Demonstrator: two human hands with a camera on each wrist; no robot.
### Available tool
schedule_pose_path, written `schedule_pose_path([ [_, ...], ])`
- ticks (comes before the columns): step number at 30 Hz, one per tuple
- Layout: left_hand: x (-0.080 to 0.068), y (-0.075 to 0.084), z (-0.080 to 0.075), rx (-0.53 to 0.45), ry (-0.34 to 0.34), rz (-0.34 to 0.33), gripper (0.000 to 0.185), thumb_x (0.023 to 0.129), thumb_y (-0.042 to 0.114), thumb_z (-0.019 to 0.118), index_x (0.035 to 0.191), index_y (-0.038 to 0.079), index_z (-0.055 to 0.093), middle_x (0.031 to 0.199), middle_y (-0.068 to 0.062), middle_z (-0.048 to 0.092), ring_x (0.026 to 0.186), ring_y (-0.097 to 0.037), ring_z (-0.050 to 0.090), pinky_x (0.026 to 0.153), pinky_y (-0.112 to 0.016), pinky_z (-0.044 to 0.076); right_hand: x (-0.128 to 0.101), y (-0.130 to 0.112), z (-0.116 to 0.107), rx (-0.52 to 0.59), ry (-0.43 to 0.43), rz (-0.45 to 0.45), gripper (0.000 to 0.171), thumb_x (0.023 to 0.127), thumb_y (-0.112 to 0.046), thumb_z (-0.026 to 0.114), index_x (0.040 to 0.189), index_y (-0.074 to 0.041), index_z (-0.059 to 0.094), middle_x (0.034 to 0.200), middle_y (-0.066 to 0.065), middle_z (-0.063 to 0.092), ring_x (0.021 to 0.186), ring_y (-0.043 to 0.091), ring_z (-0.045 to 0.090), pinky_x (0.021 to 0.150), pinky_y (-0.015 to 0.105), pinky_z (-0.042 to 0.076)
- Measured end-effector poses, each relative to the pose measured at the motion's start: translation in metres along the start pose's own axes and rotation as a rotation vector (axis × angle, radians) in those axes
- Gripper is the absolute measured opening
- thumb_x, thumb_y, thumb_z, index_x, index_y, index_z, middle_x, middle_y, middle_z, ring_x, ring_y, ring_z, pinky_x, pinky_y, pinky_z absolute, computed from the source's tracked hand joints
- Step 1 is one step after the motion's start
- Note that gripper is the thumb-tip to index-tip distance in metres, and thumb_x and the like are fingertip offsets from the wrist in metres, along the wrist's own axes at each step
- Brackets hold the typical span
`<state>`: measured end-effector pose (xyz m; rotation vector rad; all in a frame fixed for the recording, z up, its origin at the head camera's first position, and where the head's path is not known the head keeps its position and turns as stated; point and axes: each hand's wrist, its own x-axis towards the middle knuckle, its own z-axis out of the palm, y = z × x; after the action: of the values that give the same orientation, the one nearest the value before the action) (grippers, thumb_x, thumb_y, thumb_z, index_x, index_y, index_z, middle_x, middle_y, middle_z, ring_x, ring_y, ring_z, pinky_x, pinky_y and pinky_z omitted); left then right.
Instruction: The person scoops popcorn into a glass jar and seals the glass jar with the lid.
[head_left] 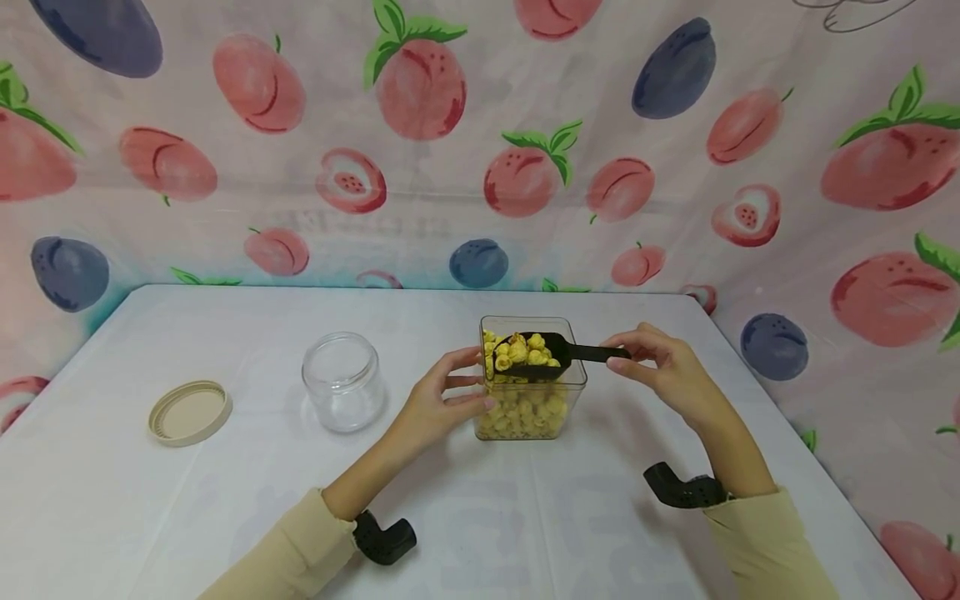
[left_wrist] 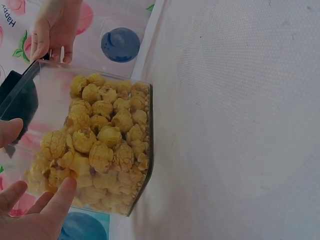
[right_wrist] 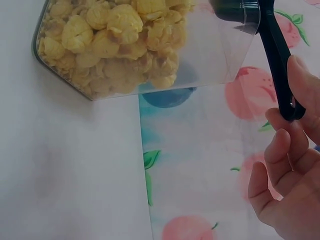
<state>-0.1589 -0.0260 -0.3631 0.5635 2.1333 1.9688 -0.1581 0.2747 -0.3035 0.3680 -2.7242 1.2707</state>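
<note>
Your right hand [head_left: 667, 371] pinches the black scoop [head_left: 542, 354], heaped with popcorn, over the clear box [head_left: 531, 392] near the desk's back edge. Your left hand's fingers [head_left: 457, 383] press the box's side. The jar [head_left: 342, 382] stands unfilled; its lid [head_left: 189, 412] lies off, toward the left edge.

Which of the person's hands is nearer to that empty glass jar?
Left. The left hand holds the popcorn container just right of the empty jar; the right hand holds the scoop beyond the container's far side.
</note>
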Motion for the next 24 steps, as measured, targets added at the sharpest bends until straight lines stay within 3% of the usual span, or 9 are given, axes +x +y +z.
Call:
schedule_pose_path([
  [24, -0.006, 0.003, -0.008, 0.045, 0.005, -0.018, 0.065, 0.084, 0.016, 0.069, 0.140, 0.015, 0.038, 0.141, -0.010, 0.041, 0.123, -0.032, 0.048, 0.099, -0.041, 0.046, 0.000, -0.018, 0.004, 0.108, 0.080, -0.062, 0.024, 0.086, -0.012, 0.067, 0.106, 0.000, 0.065, 0.080, -0.006, 0.049, 0.080, 0.011, 0.052, 0.066, 0.022, 0.042],
])
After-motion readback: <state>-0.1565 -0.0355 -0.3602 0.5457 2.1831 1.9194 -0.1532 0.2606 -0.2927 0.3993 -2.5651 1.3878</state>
